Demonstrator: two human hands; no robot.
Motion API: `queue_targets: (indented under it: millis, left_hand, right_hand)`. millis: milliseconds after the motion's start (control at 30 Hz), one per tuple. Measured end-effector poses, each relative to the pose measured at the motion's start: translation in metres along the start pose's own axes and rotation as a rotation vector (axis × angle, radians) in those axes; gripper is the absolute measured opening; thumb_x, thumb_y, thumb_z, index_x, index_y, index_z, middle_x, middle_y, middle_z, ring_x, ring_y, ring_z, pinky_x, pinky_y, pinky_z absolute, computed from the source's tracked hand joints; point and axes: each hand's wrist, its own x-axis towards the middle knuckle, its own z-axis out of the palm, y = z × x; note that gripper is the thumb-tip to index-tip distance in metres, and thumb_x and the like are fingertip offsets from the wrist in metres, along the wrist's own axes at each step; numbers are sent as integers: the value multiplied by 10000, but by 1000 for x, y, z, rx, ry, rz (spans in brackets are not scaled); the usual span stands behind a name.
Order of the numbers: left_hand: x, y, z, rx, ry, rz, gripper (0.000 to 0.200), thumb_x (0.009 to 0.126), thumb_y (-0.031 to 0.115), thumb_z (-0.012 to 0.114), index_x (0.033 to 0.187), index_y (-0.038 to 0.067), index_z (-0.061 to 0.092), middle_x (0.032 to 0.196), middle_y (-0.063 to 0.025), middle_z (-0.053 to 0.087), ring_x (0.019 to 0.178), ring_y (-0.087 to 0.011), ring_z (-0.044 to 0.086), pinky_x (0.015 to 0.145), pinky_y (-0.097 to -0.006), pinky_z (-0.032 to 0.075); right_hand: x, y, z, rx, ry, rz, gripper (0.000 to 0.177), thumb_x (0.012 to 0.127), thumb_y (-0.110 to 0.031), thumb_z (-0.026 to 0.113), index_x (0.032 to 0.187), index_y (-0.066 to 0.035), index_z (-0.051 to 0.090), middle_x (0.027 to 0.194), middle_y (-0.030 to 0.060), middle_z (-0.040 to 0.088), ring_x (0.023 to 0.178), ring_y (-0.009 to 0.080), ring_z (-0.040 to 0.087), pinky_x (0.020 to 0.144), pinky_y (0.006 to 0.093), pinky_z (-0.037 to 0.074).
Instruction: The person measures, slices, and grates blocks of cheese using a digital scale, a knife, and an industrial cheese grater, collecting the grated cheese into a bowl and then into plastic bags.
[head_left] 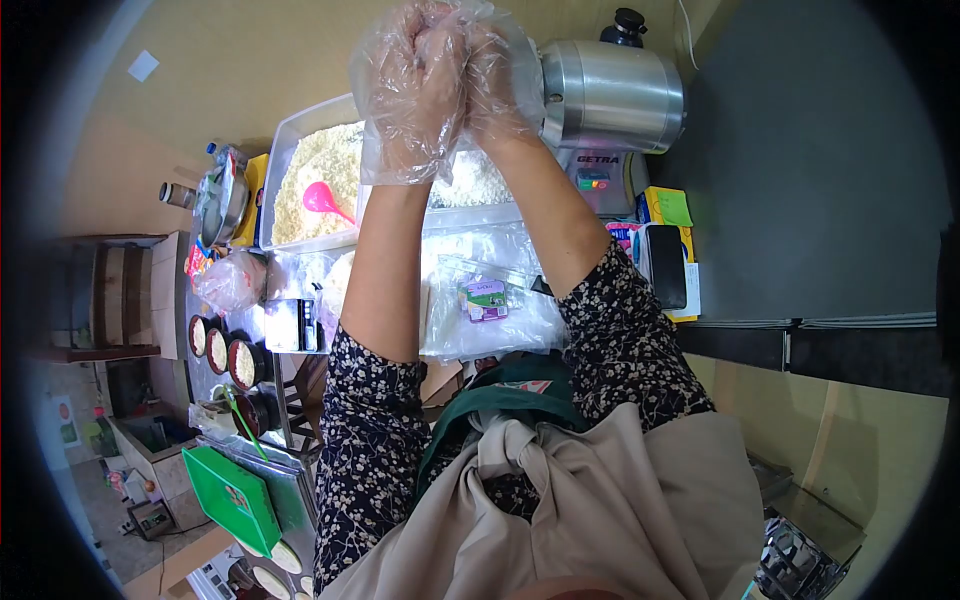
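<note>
My left hand (428, 95) and my right hand (490, 85) are pressed together at the top of the head view, both inside loose clear plastic gloves. Their fingers are curled and closed against each other; whatever may lie between the palms is hidden. Beneath the hands stands a translucent plastic tub (268, 215) of whitish, crumbly material (315, 165). A pink scoop (322, 200) rests in it, left of my left forearm. White, powdery material (468, 180) shows between my forearms.
A silver GETRA machine (615, 95) stands right of my hands. Nearer lie clear plastic bags with a purple-green label (485, 300), and a dark phone (666, 265). To the left are round dark molds (243, 363) with pale filling, a metal bowl (230, 200) and a green tray (230, 495).
</note>
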Motion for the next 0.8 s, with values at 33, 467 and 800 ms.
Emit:
queue_targets:
  millis: [33,467,800]
  left_hand:
    - [0,0,0,-23,-1,-11,98,850,83,576,918,30,623,902,-151,621,784,-312,600,681,-363,488]
    - [4,20,-9,-402,-33,-563,246,866,215,568,907,-23,616,823,-157,631,753,-256,601,716,-333,460]
    - [-1,12,-3,-350,-43,-447,218,871,182,560,928,-20,619,880,-163,633,783,-265,607,724,-337,465]
  right_hand:
    - [0,1,0,39,19,25,300,869,-260,562,1023,-14,639,893,59,641,767,166,613,682,288,512]
    - [-5,3,-4,108,-21,56,195,893,-171,559,972,-13,641,928,62,631,815,151,600,740,269,495]
    - [-4,2,-6,68,-43,15,214,884,-204,562,952,-16,638,900,67,632,796,152,601,714,272,498]
